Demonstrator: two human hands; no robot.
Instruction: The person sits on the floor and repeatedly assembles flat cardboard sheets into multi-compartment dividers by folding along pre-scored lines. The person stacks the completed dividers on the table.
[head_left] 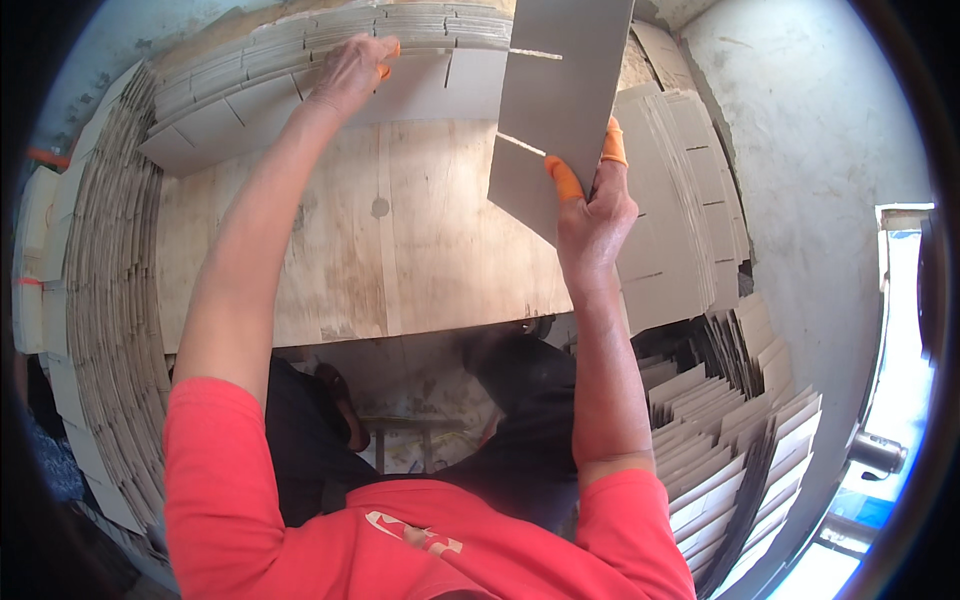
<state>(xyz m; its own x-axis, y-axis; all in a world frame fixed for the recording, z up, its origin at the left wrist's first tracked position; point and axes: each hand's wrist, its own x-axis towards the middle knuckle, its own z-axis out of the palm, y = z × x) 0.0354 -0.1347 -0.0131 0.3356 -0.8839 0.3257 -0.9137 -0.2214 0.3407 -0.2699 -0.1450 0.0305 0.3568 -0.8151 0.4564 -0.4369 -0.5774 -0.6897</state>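
My right hand [597,215], with orange covers on the thumb and a finger, grips a grey slotted cardboard strip [560,100] by its near end. This strip is raised at a slant over the table's right side. At the far side, my left hand [352,72], also wearing orange fingertip covers, is closed at the upper edge of another slotted cardboard strip [410,90]. That one leans at the front of a row of stacked cardboard strips [270,60]. The left fingertips are partly hidden.
The wooden tabletop [380,240] lies between my arms. Tall stacks of cardboard [110,290] line the left side. More slotted sheets [665,210] lean on the right, near a wall [800,130]. Below them stand bundled cardboard pieces [740,430]. A bright window [900,300] is far right.
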